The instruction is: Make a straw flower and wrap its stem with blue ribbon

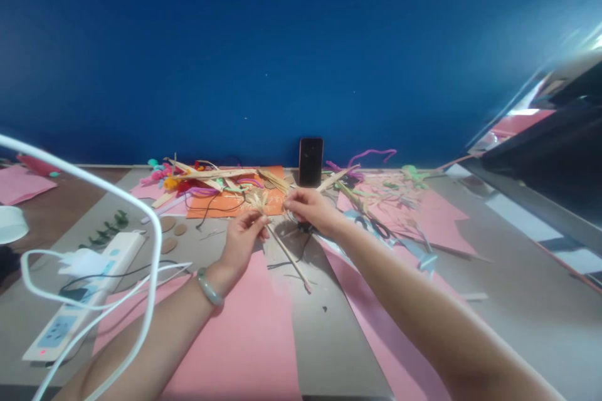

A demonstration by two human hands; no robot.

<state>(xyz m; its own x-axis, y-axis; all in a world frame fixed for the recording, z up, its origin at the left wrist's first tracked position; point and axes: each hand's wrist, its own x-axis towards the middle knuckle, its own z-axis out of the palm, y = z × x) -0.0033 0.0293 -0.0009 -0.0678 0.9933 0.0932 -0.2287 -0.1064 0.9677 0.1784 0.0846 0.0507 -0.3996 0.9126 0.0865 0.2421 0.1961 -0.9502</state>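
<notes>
Far left: power strip (89, 294). Next, our left hand (242, 238), fingers curled closed on the stalk (289, 255) just under its straw tuft (258, 200). Stalk lies between our forearms; long axis slants from the tuft toward us and to the right. Left hand is nearer, on it. Our right hand (308, 210) sits just right of the tuft, thumb and fingertips pinched; can't tell on what. Pink scraps (442, 219) farther right.
</notes>
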